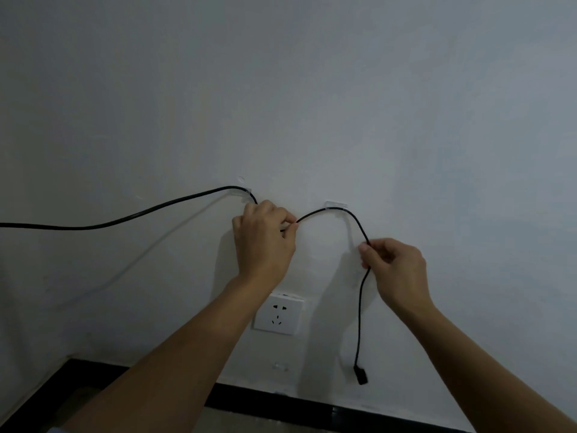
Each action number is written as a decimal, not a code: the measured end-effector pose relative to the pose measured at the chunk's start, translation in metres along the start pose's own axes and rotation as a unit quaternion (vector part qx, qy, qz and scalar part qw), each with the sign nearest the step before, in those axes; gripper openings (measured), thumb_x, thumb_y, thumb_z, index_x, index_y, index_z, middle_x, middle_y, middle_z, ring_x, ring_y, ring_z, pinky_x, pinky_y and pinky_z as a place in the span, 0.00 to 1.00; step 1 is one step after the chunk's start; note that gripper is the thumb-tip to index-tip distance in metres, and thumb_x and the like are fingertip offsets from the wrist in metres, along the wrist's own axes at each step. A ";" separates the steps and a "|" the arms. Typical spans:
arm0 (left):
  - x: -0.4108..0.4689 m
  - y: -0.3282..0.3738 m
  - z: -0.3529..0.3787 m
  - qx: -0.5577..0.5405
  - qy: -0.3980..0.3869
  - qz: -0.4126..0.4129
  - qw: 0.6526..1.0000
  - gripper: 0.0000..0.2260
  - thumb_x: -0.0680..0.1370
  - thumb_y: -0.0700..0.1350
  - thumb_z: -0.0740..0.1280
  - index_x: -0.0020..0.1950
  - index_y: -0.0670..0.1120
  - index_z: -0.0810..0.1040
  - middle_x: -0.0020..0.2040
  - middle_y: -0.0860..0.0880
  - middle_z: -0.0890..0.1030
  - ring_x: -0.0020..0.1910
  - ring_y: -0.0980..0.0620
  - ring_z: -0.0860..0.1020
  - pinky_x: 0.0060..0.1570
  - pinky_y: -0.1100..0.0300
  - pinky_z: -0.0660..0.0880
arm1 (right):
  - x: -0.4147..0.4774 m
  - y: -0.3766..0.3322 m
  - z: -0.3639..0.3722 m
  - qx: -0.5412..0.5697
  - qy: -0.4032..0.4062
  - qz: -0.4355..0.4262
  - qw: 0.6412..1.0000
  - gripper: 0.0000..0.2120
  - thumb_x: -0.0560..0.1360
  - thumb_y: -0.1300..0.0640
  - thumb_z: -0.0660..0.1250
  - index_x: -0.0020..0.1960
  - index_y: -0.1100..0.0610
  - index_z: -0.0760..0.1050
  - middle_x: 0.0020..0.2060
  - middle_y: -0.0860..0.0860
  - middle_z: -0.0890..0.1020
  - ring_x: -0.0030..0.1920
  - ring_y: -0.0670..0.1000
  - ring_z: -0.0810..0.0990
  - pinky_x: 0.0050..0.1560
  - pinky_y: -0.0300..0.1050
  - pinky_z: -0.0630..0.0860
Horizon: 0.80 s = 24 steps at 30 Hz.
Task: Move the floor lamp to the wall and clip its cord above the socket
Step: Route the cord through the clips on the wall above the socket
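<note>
A black cord [131, 216] runs in from the left edge along the white wall. It passes through a clear clip [242, 192] and then a second clear clip [336, 205], both above the white socket [278, 314]. My left hand [265, 242] pinches the cord between the two clips. My right hand [395, 270] grips it just past the second clip. From there the cord hangs down to a black plug [361, 375], which dangles free to the right of the socket. The floor lamp is out of view.
A dark baseboard [281, 401] runs along the foot of the wall. A small clear clip [278, 366] sticks to the wall below the socket. The wall turns a corner at lower left.
</note>
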State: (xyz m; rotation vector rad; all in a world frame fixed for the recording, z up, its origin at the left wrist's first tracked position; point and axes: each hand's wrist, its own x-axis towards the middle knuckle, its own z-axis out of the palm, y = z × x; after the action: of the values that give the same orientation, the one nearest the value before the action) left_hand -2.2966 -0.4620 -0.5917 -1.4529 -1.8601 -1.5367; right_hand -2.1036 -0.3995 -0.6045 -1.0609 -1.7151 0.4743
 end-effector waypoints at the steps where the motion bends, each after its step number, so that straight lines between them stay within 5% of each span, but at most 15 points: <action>1: -0.005 -0.001 0.000 0.012 0.013 0.023 1.000 0.03 0.71 0.41 0.72 0.43 0.46 0.82 0.44 0.47 0.80 0.48 0.44 0.75 0.49 0.53 0.67 | -0.003 0.004 -0.001 0.001 0.001 0.007 1.000 0.04 0.75 0.53 0.70 0.45 0.51 0.82 0.33 0.44 0.83 0.36 0.42 0.81 0.40 0.36 0.74; 5: -0.030 -0.013 0.004 0.019 0.012 0.086 0.996 0.07 0.69 0.37 0.71 0.45 0.45 0.80 0.44 0.46 0.78 0.47 0.45 0.76 0.46 0.53 0.71 | -0.007 0.008 -0.006 0.047 -0.005 0.042 0.998 0.03 0.74 0.53 0.71 0.41 0.48 0.82 0.33 0.47 0.84 0.34 0.47 0.82 0.38 0.42 0.79; 8: -0.055 -0.021 0.019 -0.075 -0.133 0.004 0.988 0.05 0.72 0.38 0.69 0.47 0.43 0.80 0.45 0.44 0.79 0.47 0.45 0.77 0.49 0.50 0.76 | -0.008 0.005 -0.008 0.113 -0.015 0.084 0.990 0.05 0.73 0.56 0.72 0.39 0.50 0.82 0.32 0.52 0.84 0.33 0.49 0.83 0.34 0.40 0.80; 13: -0.095 -0.013 0.048 -0.236 -0.423 -0.171 0.858 0.11 0.80 0.43 0.62 0.60 0.43 0.78 0.53 0.47 0.80 0.51 0.52 0.77 0.55 0.65 0.72 | -0.005 0.003 -0.013 0.128 -0.002 0.107 0.986 0.04 0.70 0.55 0.76 0.38 0.53 0.83 0.28 0.50 0.83 0.26 0.42 0.78 0.28 0.35 0.75; 16: -0.105 -0.005 0.051 -0.299 -0.510 -0.238 0.770 0.13 0.81 0.45 0.56 0.48 0.47 0.80 0.44 0.48 0.82 0.40 0.62 0.80 0.44 0.69 0.73 | -0.002 0.006 -0.016 0.145 0.010 0.118 0.982 0.04 0.70 0.56 0.76 0.38 0.55 0.83 0.25 0.49 0.81 0.25 0.43 0.78 0.27 0.35 0.75; 21: -0.118 -0.013 0.053 -0.329 -0.535 -0.271 0.730 0.20 0.81 0.54 0.55 0.38 0.46 0.79 0.26 0.49 0.75 0.28 0.51 0.76 0.37 0.59 0.74 | 0.001 0.020 -0.019 0.160 0.038 0.149 0.975 0.02 0.72 0.60 0.74 0.41 0.59 0.82 0.29 0.55 0.83 0.28 0.47 0.81 0.32 0.40 0.79; 24: -0.126 -0.022 0.053 -0.345 -0.494 -0.286 0.745 0.20 0.81 0.53 0.57 0.37 0.44 0.78 0.23 0.52 0.68 0.24 0.54 0.69 0.30 0.60 0.71 | -0.001 0.027 -0.016 0.165 0.020 0.159 0.973 0.01 0.73 0.63 0.73 0.43 0.60 0.82 0.32 0.57 0.83 0.29 0.48 0.82 0.33 0.40 0.80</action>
State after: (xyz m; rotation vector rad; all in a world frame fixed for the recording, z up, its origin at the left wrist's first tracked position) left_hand -2.2430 -0.4754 -0.7180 -2.5898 -2.6408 -2.1158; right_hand -2.0777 -0.3882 -0.6183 -1.0921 -1.3724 0.9029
